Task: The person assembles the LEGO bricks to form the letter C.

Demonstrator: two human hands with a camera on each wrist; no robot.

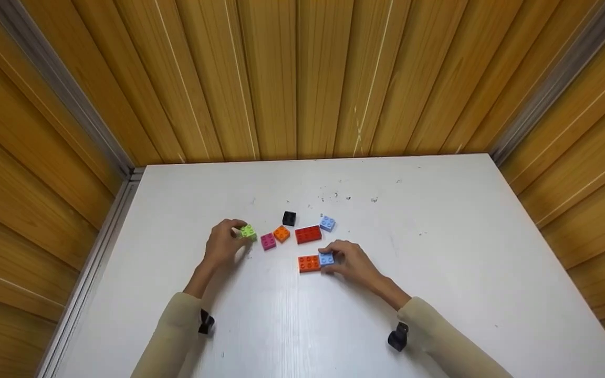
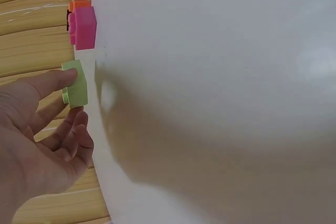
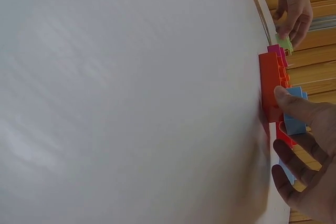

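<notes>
My left hand (image 1: 222, 242) pinches a lime green building brick (image 1: 248, 232) between thumb and fingers; in the left wrist view the green brick (image 2: 77, 83) shows its smooth side. A magenta brick (image 1: 268, 241) sits just right of it. My right hand (image 1: 354, 262) pinches a light blue brick (image 1: 326, 259) at the right end of an orange-red long brick (image 1: 309, 263). In the right wrist view the blue brick (image 3: 295, 109) sits over the top of the orange-red brick (image 3: 270, 85), thumb on its near side.
Beyond the hands lie an orange brick (image 1: 281, 233), a black brick (image 1: 289, 218), a red long brick (image 1: 308, 234) and a second light blue brick (image 1: 327, 223). The white table (image 1: 439, 273) meets wood-patterned walls (image 1: 302, 79) at its back. Dark specks mark its far part.
</notes>
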